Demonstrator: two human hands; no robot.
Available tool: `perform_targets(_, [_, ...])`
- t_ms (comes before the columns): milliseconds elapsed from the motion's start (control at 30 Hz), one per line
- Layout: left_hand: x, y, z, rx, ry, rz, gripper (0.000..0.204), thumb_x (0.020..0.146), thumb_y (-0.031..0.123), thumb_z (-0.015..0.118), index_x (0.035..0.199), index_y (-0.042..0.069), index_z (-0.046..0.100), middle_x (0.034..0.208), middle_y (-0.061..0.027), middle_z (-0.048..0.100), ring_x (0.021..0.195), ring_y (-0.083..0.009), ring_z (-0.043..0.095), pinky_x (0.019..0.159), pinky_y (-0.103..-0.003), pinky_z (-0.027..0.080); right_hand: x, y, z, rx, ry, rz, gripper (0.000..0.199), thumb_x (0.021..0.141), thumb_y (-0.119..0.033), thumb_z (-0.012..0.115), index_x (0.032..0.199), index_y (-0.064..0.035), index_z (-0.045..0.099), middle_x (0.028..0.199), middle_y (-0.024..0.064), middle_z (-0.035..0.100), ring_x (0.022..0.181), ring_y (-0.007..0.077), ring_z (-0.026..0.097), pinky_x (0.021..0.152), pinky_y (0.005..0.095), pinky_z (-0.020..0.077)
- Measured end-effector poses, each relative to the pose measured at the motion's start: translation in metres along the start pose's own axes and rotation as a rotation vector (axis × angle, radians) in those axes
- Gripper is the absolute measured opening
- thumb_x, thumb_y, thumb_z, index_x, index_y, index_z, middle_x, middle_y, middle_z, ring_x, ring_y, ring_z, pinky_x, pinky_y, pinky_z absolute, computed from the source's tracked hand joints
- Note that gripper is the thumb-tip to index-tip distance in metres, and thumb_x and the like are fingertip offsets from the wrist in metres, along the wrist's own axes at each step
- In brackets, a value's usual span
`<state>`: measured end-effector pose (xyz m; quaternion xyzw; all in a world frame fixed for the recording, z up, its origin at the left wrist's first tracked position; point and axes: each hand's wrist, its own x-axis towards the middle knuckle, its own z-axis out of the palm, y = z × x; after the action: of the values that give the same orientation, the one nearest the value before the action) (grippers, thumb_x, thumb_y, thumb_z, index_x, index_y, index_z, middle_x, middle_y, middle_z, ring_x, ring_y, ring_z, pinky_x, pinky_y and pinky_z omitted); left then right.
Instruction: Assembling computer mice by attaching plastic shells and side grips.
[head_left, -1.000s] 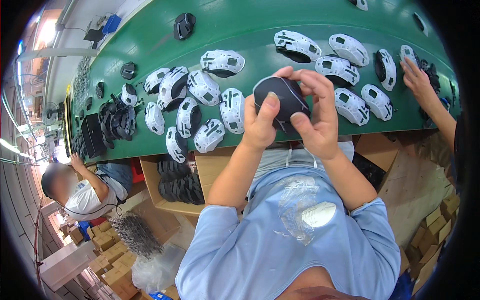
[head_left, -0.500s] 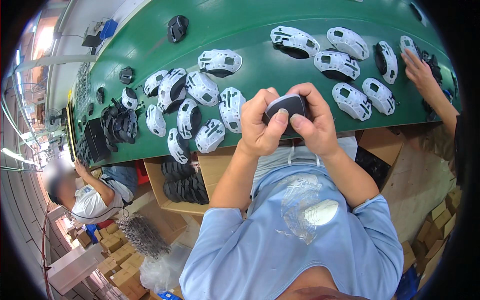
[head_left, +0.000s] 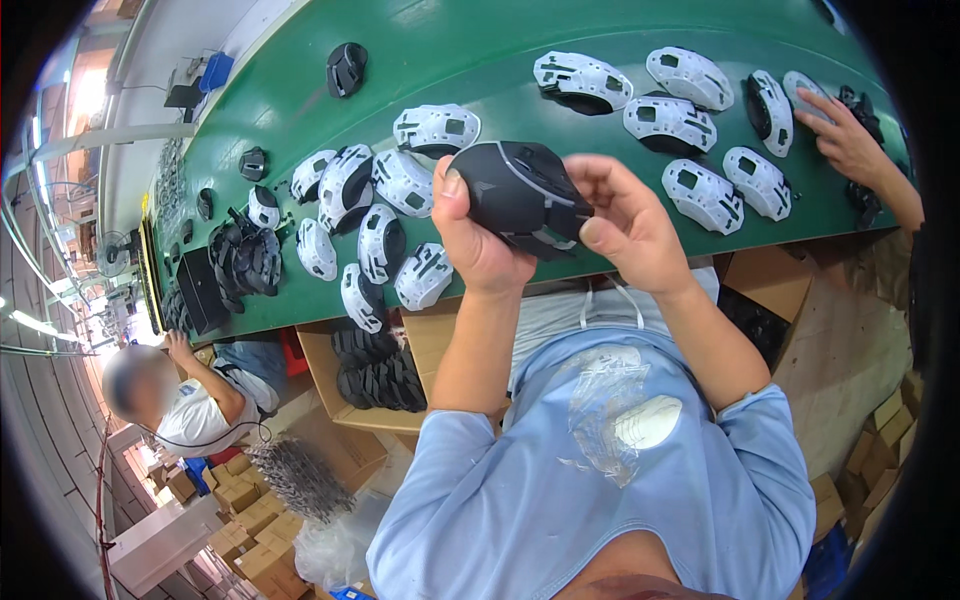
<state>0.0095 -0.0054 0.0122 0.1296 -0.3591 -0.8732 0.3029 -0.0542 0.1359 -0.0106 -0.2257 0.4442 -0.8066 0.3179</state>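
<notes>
A black computer mouse (head_left: 515, 190) with grey trim lines is held above the near edge of the green bench. My left hand (head_left: 485, 235) is closed around its left end, the thumb lying on the top shell. My right hand (head_left: 630, 220) is at the mouse's other end, its fingers half curled and apart from the thumb. That thumb's tip is close against the mouse's edge; whether it touches, I cannot tell. Beyond my hands lie several mice with white undersides up, one of them this mouse with a white base (head_left: 435, 130).
On the green bench (head_left: 520, 30) more white-bottomed mice (head_left: 670, 125) lie to the right, near a co-worker's hand (head_left: 845, 140). A pile of black parts (head_left: 245, 255) sits at left beside a black box (head_left: 200, 290). An open carton (head_left: 335, 385) of black parts stands below the edge.
The mouse has turned from end-on to showing its top and side, moving slightly left. My left hand keeps hold; my right hand has loosened and its fingers have spread.
</notes>
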Motion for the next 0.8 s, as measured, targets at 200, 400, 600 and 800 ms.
perform_targets(200, [0.002, -0.014, -0.004, -0.131, 0.038, 0.021, 0.023, 0.095, 0.035, 0.048, 0.097, 0.012, 0.047, 0.096, -0.0063, 0.064, 0.087, -0.0205, 0.067, 0.078, -0.038, 0.058, -0.005, 0.006, -0.010, 0.094, -0.060, 0.103, 0.031, 0.096, -0.015, 0.069, 0.119, 0.0034, 0.060, 0.104, 0.0047, 0.066, 0.094, 0.0091, 0.062, 0.084, 0.0249, 0.0528])
perform_targets(400, [0.003, -0.018, -0.008, -0.065, 0.053, 0.019, 0.024, 0.096, 0.036, 0.046, 0.099, 0.012, 0.048, 0.097, -0.0068, 0.064, 0.087, -0.0209, 0.067, 0.079, -0.038, 0.058, -0.006, 0.013, -0.004, 0.149, -0.063, 0.183, 0.032, 0.092, -0.010, 0.073, 0.119, 0.0017, 0.060, 0.104, 0.0047, 0.066, 0.096, 0.0100, 0.063, 0.088, 0.0278, 0.0540])
perform_targets(600, [0.000, -0.021, 0.004, -0.013, 0.063, 0.069, 0.025, 0.100, 0.036, 0.044, 0.102, 0.011, 0.048, 0.098, -0.0074, 0.064, 0.087, -0.0210, 0.067, 0.079, -0.037, 0.057, -0.005, 0.016, 0.003, -0.056, 0.053, 0.065, 0.050, 0.082, -0.009, 0.082, 0.124, 0.0013, 0.056, 0.110, 0.0050, 0.065, 0.106, 0.0144, 0.064, 0.096, 0.0322, 0.0528])
perform_targets(800, [0.002, -0.022, 0.003, 0.035, 0.003, 0.092, 0.025, 0.101, 0.032, 0.046, 0.104, 0.007, 0.051, 0.096, -0.0073, 0.064, 0.086, -0.0169, 0.065, 0.076, -0.034, 0.056, -0.001, 0.020, -0.004, -0.052, 0.015, 0.077, 0.058, 0.082, -0.012, 0.083, 0.131, -0.0004, 0.053, 0.117, 0.0064, 0.064, 0.108, 0.0147, 0.062, 0.098, 0.0324, 0.0501])
